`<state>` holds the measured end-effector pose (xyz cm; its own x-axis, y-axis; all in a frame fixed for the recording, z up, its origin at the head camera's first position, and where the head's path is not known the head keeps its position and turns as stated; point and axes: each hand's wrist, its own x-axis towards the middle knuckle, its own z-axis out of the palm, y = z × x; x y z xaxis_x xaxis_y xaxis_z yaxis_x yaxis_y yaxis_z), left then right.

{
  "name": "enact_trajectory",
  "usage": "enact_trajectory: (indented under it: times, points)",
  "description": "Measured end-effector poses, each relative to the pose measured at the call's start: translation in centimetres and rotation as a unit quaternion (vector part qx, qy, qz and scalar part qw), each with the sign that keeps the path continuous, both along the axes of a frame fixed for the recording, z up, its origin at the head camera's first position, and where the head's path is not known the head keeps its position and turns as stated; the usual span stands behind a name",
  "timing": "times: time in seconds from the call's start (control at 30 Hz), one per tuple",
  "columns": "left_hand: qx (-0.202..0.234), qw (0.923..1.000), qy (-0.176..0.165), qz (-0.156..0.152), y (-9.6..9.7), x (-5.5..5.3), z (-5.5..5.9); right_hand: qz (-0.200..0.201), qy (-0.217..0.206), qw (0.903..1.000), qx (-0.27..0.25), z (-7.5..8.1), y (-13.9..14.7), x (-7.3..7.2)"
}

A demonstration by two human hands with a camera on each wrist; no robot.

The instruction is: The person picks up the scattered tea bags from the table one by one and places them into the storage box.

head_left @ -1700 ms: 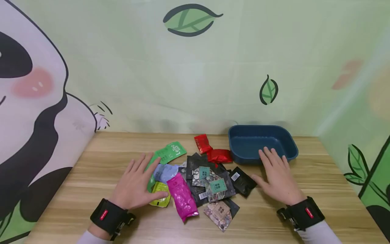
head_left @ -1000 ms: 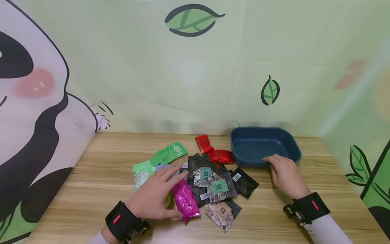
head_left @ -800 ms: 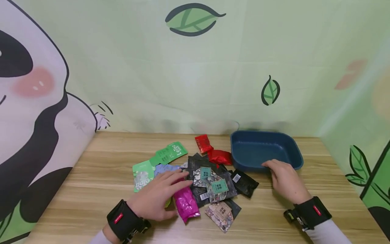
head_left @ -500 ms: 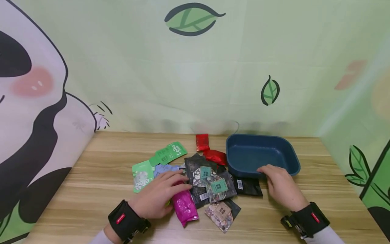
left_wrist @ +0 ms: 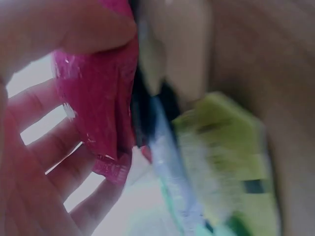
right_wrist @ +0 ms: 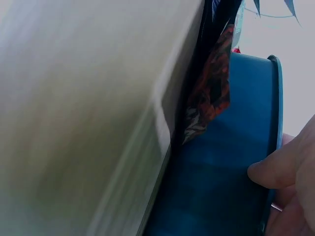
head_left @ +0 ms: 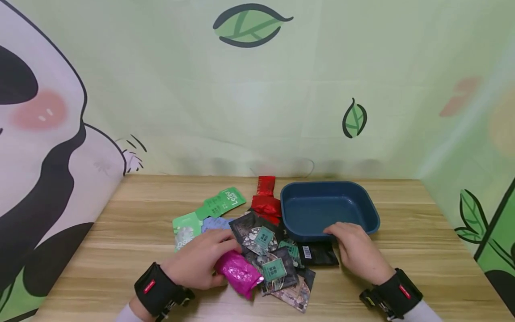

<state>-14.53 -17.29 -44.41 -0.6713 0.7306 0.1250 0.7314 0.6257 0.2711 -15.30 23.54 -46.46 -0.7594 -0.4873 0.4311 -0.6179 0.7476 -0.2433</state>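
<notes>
My left hand (head_left: 201, 261) grips a shiny pink foil packet (head_left: 241, 273). In the left wrist view the thumb lies across the pink packet, with the fingers behind it. A yellow sachet (left_wrist: 224, 147) shows beside it there; the head view hides it under the hand. My right hand (head_left: 360, 252) pinches the near rim of a dark blue plastic basin (head_left: 303, 231), thumb on the outer wall in the right wrist view. Black sachets with teal labels (head_left: 273, 269) lie heaped between the hands. A black packet (head_left: 322, 254) lies against the basin's front.
Red packets (head_left: 266, 205) touch the basin's left side. Green sachets (head_left: 224, 202) and a blue one (head_left: 215, 223) lie behind my left hand. A sachet with a floral print (head_left: 295, 297) sits nearest the front. A printed cloth backdrop (head_left: 181, 89) rises behind the wooden table (head_left: 406, 214).
My right hand took hold of the basin's rim and drew it nearer and leftward, shifting the red and black packets. My left hand moved from the green sachets onto the pink packet and grasped it.
</notes>
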Motion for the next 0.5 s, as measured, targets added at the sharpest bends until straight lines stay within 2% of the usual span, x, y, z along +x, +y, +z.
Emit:
enact_trajectory:
  times: [0.27, 0.33, 0.5]
  points:
    - [0.088, 0.9955, -0.032, 0.015, -0.1, -0.1, 2.1, 0.020, 0.007, 0.9998, 0.003, 0.0, -2.2, 0.5]
    - [0.110, 0.9935, -0.028, 0.006, 0.3, -0.2, 2.5, 0.022, 0.002, 0.9998, 0.004, -0.1, -2.6, 0.7]
    - [0.153, 0.9881, 0.012, -0.005, 1.6, -0.8, 3.2, 0.025, -0.022, 0.9994, 0.001, 0.1, -3.2, 1.1]
